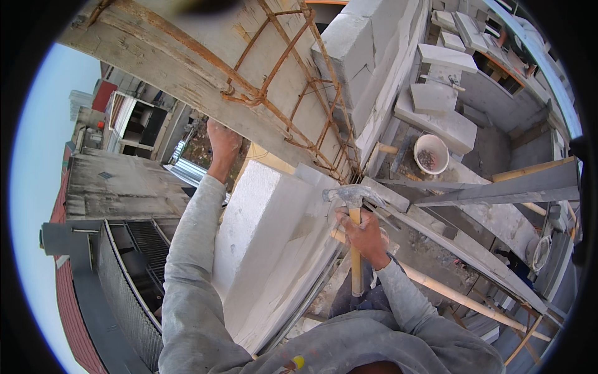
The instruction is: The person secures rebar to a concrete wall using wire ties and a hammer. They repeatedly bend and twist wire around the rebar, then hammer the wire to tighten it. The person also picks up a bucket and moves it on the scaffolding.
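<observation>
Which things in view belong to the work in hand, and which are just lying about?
Apparently in use:
- hammer, held in the right hand
- board, by the left hand, whose fingertips are hidden
- rebar, along the board

Apparently lying about:
- bucket, off to the right
- loose blocks, near the bucket

One left hand [225, 147], one right hand [365, 238], one hammer [355, 217], one rebar cage [254, 96], one bucket [441, 149] of bits [427, 160], and at least six blocks [242, 224], some partly hidden.
</observation>
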A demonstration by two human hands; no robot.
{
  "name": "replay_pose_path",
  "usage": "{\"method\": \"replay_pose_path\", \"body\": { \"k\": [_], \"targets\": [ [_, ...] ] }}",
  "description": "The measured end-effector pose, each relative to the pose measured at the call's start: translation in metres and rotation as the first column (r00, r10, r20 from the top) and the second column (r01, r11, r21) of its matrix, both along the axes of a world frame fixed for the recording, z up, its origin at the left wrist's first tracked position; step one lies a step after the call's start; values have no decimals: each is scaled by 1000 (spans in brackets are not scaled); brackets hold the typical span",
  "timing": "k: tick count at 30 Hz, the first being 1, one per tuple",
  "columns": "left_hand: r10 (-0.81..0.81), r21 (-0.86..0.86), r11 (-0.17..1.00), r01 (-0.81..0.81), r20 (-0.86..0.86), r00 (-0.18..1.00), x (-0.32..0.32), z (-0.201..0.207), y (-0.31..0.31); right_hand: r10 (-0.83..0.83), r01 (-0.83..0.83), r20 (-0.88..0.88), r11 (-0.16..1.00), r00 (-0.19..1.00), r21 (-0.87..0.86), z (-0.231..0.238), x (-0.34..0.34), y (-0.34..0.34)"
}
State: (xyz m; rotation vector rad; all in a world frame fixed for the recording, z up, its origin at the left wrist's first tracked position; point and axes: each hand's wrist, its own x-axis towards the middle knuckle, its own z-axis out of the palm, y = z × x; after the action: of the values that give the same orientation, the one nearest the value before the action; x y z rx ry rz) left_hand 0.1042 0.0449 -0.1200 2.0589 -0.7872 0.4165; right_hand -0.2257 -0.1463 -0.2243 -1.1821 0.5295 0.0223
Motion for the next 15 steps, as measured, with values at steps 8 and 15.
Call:
{"method": "replay_pose_path", "body": {
  "k": [8, 15],
  "targets": [
    [-176, 257, 950, 177, -28, 984, 4, 62, 11, -71, 72, 27, 997, 997, -18, 2, 5, -18],
    [101, -523, 742, -419, -531, 842, 50, 37, 12, -55, 56, 34, 998, 998, -30, 4, 6, -16]
  ]
}}
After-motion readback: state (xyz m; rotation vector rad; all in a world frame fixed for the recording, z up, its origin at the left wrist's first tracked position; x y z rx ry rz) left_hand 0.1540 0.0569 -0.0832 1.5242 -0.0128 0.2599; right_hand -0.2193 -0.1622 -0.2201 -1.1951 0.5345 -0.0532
